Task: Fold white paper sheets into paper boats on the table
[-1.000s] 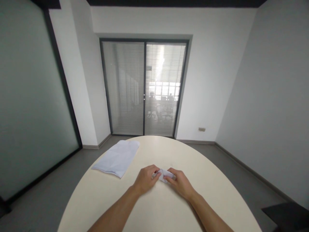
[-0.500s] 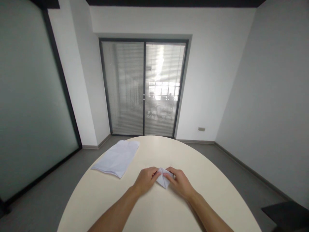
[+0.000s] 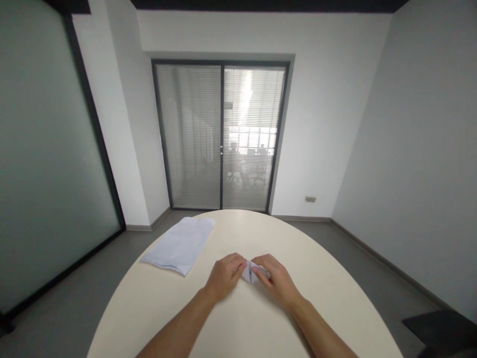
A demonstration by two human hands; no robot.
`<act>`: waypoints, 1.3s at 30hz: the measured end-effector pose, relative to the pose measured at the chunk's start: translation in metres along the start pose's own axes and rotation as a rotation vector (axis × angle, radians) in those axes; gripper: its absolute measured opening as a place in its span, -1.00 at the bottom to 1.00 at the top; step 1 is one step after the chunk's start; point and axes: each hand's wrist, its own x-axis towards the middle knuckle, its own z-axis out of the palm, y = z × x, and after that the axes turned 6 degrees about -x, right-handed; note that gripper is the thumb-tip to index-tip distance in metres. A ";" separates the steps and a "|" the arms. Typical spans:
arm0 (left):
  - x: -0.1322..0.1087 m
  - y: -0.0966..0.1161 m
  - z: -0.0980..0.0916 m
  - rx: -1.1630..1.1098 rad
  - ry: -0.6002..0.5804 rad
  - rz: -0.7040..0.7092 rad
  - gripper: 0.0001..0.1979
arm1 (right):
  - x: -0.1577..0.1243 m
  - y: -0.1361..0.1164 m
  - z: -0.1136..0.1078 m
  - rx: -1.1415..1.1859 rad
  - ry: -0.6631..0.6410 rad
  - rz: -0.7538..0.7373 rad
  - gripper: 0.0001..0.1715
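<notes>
A small folded piece of white paper (image 3: pixel 250 272) sits just above the cream oval table (image 3: pixel 246 318), pinched between both of my hands. My left hand (image 3: pixel 224 275) grips its left side with curled fingers. My right hand (image 3: pixel 275 279) closes on its right side, thumb and fingers pressed onto the fold. Most of the paper is hidden by my fingers.
A stack of white paper sheets (image 3: pixel 179 245) lies at the table's far left edge. Beyond the table is grey floor, a glass sliding door with blinds (image 3: pixel 221 136), and a frosted glass wall (image 3: pixel 44 159) on the left. A dark object (image 3: pixel 439 330) shows at the lower right corner.
The paper's lower point, which hung out between my hands half a second ago, is now folded in. My hands have drawn closer together over it.
</notes>
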 end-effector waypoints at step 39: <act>-0.001 -0.040 0.009 -0.298 0.330 -0.259 -0.71 | -0.003 0.033 0.013 0.038 0.135 0.221 -0.67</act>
